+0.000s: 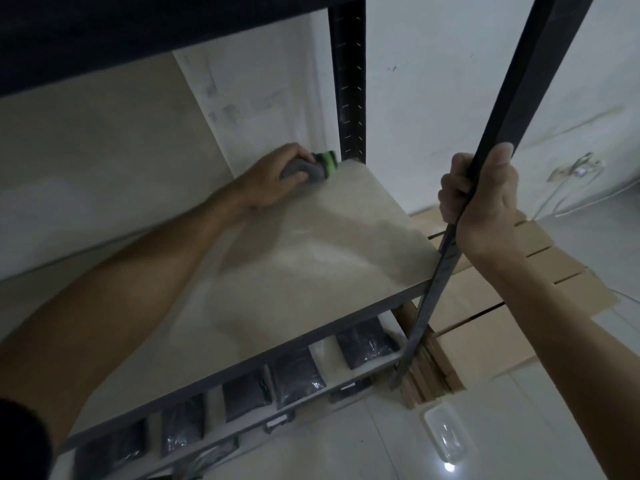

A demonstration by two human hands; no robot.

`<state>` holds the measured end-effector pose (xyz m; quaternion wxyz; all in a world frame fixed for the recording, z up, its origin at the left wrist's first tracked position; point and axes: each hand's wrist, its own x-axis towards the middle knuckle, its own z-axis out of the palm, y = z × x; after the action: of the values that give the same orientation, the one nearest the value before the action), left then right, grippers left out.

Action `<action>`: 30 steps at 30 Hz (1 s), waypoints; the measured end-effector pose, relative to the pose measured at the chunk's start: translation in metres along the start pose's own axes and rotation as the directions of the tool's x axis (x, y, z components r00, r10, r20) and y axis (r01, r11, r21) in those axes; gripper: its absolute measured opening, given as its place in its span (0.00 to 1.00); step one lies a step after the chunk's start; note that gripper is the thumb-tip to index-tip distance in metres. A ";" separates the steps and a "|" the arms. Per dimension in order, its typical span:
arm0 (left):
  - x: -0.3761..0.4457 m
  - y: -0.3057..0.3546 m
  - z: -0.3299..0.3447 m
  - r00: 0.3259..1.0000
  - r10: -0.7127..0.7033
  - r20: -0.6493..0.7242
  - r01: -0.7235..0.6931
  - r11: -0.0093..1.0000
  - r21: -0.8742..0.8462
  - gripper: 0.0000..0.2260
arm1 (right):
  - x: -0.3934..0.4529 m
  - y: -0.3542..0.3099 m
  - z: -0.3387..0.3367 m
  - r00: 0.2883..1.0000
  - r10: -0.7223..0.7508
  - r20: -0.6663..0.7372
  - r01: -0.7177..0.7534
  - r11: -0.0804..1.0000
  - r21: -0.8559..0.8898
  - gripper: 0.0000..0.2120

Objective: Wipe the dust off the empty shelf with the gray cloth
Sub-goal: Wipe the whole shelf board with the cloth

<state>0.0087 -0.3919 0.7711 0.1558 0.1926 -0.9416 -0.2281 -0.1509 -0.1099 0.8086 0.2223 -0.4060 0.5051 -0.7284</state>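
Note:
The empty beige shelf board (311,265) fills the middle of the head view, framed by a dark metal rack. My left hand (273,178) reaches to the board's far right corner and grips the gray cloth (311,169), which has a green and black edge. The cloth lies pressed on the board beside the rear upright (348,91). My right hand (481,206) is wrapped around the front right upright (519,84) of the rack, thumb on the near side.
Another shelf overhangs at the top. The shelf below holds several dark plastic bags (296,379). Flat cardboard boxes (491,306) lie on the floor right of the rack. A white wall stands behind, and a clear plastic lid (445,431) lies on the tiled floor.

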 end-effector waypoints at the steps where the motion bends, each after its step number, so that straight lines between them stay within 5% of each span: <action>1: -0.001 -0.015 -0.001 0.998 -0.067 -0.001 0.067 0.997 0.050 0.12 | 0.000 0.000 0.000 1.000 0.001 -0.002 -0.001 1.000 0.002 0.39; 9: -0.051 0.016 0.038 0.996 -0.084 -0.006 0.084 0.993 0.085 0.11 | -0.002 0.002 -0.002 0.999 0.016 -0.033 -0.016 1.000 -0.010 0.38; 14: -0.091 0.061 0.035 0.977 -0.015 0.211 0.020 1.000 -0.021 0.13 | 0.000 -0.001 -0.001 0.999 0.019 -0.042 -0.019 1.000 -0.009 0.33; 18: -0.046 0.036 0.010 0.993 -0.115 0.033 0.115 0.993 0.015 0.13 | 0.000 -0.002 0.001 1.000 0.017 -0.023 -0.017 1.000 0.002 0.34; 22: -0.025 0.001 0.027 0.963 -0.270 0.022 0.265 0.956 0.123 0.12 | -0.001 -0.002 0.001 1.000 0.004 -0.005 -0.004 1.000 0.007 0.37; 30: -0.106 0.090 0.056 0.990 -0.028 0.139 0.020 0.998 0.059 0.11 | -0.003 -0.001 0.000 0.999 0.002 -0.044 -0.003 1.000 -0.004 0.31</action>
<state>0.0541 -0.2514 0.7456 0.0813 0.1920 -0.9540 -0.2156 -0.1488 -0.1070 0.8086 0.2111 -0.3898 0.5120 -0.7358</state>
